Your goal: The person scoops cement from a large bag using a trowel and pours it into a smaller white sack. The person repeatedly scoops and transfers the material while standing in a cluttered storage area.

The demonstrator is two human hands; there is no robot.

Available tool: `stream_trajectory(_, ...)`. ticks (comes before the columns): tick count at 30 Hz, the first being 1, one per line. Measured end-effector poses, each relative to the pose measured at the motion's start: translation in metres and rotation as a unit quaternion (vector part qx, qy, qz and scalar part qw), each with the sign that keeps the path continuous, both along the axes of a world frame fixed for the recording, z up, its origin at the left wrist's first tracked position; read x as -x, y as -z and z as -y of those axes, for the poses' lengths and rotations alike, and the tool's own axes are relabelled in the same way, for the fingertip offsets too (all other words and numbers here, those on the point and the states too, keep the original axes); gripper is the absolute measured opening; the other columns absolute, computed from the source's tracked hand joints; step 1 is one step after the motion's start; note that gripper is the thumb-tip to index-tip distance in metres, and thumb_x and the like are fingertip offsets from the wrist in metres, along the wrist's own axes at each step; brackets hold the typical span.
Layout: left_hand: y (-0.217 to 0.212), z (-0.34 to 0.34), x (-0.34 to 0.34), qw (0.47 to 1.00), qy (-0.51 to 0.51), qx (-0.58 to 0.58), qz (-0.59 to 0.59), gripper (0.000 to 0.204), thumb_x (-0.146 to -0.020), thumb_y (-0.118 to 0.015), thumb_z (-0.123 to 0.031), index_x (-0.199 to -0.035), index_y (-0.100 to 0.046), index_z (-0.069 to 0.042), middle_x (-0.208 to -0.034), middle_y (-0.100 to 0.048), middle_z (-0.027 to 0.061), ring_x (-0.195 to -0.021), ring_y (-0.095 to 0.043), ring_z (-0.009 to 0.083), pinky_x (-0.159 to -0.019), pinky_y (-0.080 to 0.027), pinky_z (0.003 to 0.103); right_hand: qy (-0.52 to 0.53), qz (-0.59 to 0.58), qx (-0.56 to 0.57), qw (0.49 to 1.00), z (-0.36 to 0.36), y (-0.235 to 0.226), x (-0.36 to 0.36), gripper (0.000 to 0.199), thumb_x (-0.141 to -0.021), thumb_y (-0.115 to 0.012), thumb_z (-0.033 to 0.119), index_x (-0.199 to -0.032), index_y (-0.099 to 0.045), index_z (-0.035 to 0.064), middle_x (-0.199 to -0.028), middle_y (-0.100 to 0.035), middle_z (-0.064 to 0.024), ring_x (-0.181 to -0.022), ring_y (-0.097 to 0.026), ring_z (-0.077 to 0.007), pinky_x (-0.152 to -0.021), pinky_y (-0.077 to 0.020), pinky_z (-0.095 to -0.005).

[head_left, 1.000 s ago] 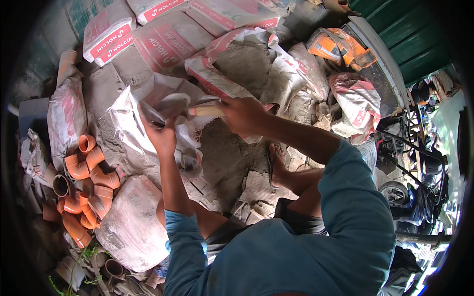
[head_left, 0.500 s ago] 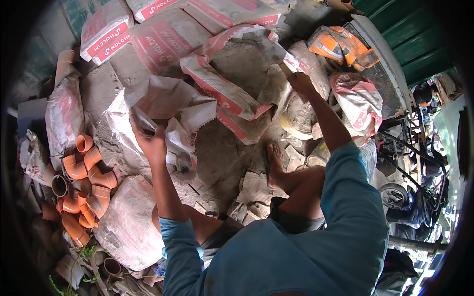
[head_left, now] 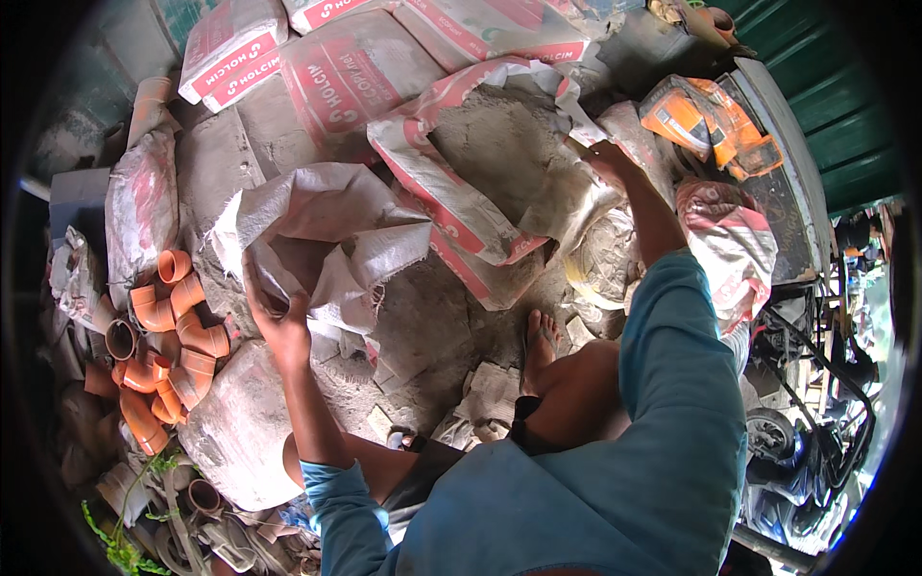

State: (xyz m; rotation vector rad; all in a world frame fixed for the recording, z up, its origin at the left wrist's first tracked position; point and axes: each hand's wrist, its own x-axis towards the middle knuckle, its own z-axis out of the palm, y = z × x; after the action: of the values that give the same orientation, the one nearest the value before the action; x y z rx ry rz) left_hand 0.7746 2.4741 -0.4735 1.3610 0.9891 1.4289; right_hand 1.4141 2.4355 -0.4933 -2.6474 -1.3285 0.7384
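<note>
Head view, looking down on a cement store: left hand [head_left: 279, 322] clenched on the rim of an empty white woven sack [head_left: 322, 235], holding its mouth open over a dusty grey heap. Right hand [head_left: 607, 158] stretched far forward, fingers closed on the torn paper edge of an opened red-and-white cement bag [head_left: 480, 178], grey powder exposed inside. Woven sack lying just left of the torn bag, the two nearly touching. Bare right foot [head_left: 540, 346] planted on crumpled bag scraps between the arms. Left of the sack, a cluster of orange pipe fittings [head_left: 163, 336] beside a filled grey sack [head_left: 240, 427]. Sealed cement bags [head_left: 288, 58] stacked beyond. Orange power tool [head_left: 711, 120] resting past the right hand, near a green metal wall [head_left: 826, 86].
</note>
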Motion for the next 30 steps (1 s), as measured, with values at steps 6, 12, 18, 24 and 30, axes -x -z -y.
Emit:
stream_trajectory(6, -0.010, 0.002, -0.004, 0.999, -0.015, 0.034, 0.000, 0.090, -0.070, -0.047, 0.017, -0.155, -0.023, 0.003, -0.156, -0.032, 0.0169, -0.139, -0.037, 0.0224, -0.111, -0.031, 0.030, 0.021, -0.130, -0.020, 0.991, 0.017, 0.000, 0.016, 0.034, -0.092, -0.059, 0.033, -0.104, -0.066, 0.0019, -0.065, -0.060, -0.0072, -0.049, -0.058, -0.0168, -0.044, -0.0481, -0.0336)
stream_trajectory(12, -0.009, -0.004, -0.008, 0.999, -0.016, 0.035, 0.005, 0.090, -0.070, -0.047, 0.018, -0.155, -0.023, 0.002, -0.155, -0.034, 0.0165, -0.135, -0.042, 0.0212, -0.106, -0.037, 0.028, 0.081, -0.258, -0.025, 0.962, 0.017, 0.010, 0.035, 0.036, -0.091, -0.063, 0.031, -0.109, -0.064, 0.0004, -0.070, -0.062, -0.0087, -0.052, -0.059, -0.0182, -0.045, -0.0477, -0.0358)
stream_trajectory(18, 0.003, -0.014, -0.015, 1.000, 0.001, 0.030, 0.005, 0.091, -0.069, -0.049, 0.017, -0.155, -0.022, 0.002, -0.154, -0.035, 0.0164, -0.138, -0.038, 0.0223, -0.110, -0.033, 0.030, 0.118, -0.299, -0.085, 0.943, 0.023, 0.023, 0.053, 0.035, -0.091, -0.065, 0.032, -0.109, -0.066, 0.0020, -0.076, -0.065, -0.0110, -0.054, -0.061, -0.0191, -0.044, -0.0482, -0.0364)
stream_trajectory(24, 0.005, -0.020, -0.024, 0.999, 0.020, 0.036, 0.011, 0.091, -0.070, -0.052, 0.016, -0.155, -0.024, -0.002, -0.150, -0.039, 0.0161, -0.131, -0.046, 0.0239, -0.108, -0.038, 0.032, 0.147, -0.316, -0.082, 0.933, 0.036, 0.011, 0.065, 0.030, -0.096, -0.059, 0.027, -0.107, -0.065, -0.0005, -0.075, -0.065, -0.0107, -0.052, -0.060, -0.0187, -0.045, -0.0492, -0.0338)
stream_trajectory(30, -0.002, -0.017, -0.021, 0.999, 0.032, 0.035, 0.011, 0.092, -0.071, -0.059, 0.016, -0.155, -0.025, -0.002, -0.140, -0.048, 0.0168, -0.125, -0.052, 0.0250, -0.104, -0.043, 0.035, 0.137, -0.313, -0.096, 0.935, 0.051, -0.026, 0.082, 0.031, -0.096, -0.060, 0.029, -0.100, -0.063, -0.0010, -0.072, -0.063, -0.0085, -0.051, -0.058, -0.0171, -0.047, -0.0493, -0.0334)
